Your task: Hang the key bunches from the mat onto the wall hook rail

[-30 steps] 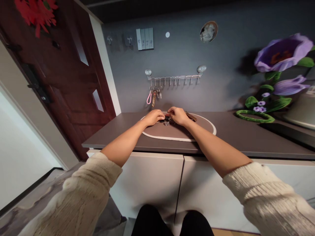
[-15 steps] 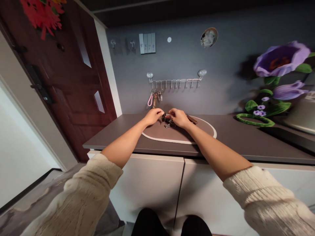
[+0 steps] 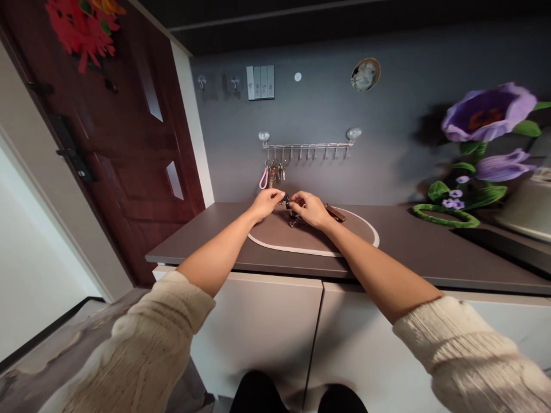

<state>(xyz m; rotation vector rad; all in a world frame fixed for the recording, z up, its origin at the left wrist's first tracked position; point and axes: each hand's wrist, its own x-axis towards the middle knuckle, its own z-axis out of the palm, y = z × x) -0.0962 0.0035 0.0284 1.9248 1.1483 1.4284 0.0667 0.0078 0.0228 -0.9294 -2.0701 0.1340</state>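
Observation:
Over the oval mat, my left hand (image 3: 266, 205) pinches the dark end of a small bunch of keys (image 3: 294, 221) between thumb and fingers. My right hand (image 3: 310, 210) is closed on the same bunch from the other side, its fingertips close to those of the left. Shiny metal pieces hang beneath the fingers, low over the mat; the fingers hide part of the bunch. Just beyond the right hand, a dark brown oblong item (image 3: 334, 213) lies on the mat (image 3: 279, 244), which has a white rim.
A clear hook rail (image 3: 307, 145) on the grey wall carries several keys (image 3: 279, 171) and a pink loop (image 3: 264, 178) at its left end. Purple artificial flowers (image 3: 488, 117) stand on the counter (image 3: 413, 252) at right. A dark red door (image 3: 124, 166) is at left.
My right hand has shifted slightly left, closer to the left hand. A reddish piece that showed between the hands is now hidden. The view has tilted up a little.

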